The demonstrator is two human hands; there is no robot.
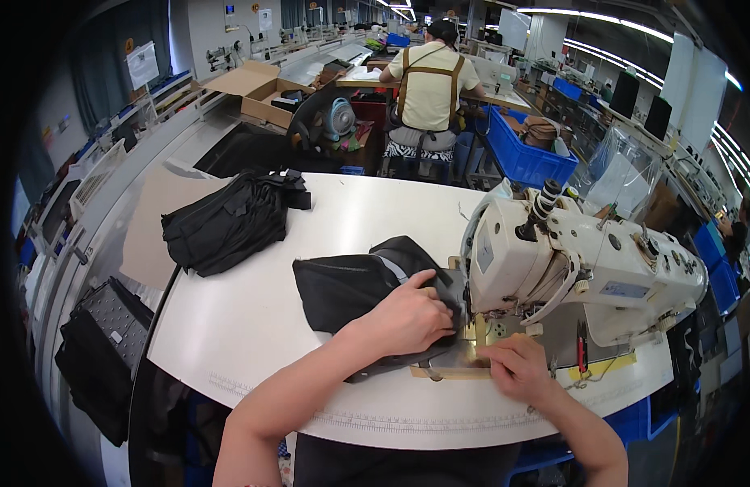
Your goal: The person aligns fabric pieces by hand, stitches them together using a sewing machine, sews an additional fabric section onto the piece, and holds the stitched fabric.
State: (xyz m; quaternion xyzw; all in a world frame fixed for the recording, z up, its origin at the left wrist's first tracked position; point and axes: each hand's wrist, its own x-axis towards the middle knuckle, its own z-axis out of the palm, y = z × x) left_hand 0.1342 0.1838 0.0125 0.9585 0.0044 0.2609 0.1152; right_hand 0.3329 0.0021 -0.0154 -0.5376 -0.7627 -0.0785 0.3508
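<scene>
A black fabric piece point(342, 284) lies partly folded on the white table, left of a white sewing machine point(513, 256). A pale grey strip shows along its fold. My left hand point(411, 315) is closed on the fabric beside the needle area, with curled fingers and the index finger reaching forward. My right hand point(519, 367) is at the near side of the shiny needle plate point(464, 355), apart from the fabric. Its fingers are bent together with the index finger pointing left; whatever may be between them is too small to make out. The machine head hides the needle tip.
A bunched pile of black fabric point(229, 223) sits at the table's far left. Red-handled snips point(582, 347) lie by the machine's base. Ahead, a person point(430, 81) sits at another table, between an open cardboard box point(257, 89) and a blue crate point(527, 158).
</scene>
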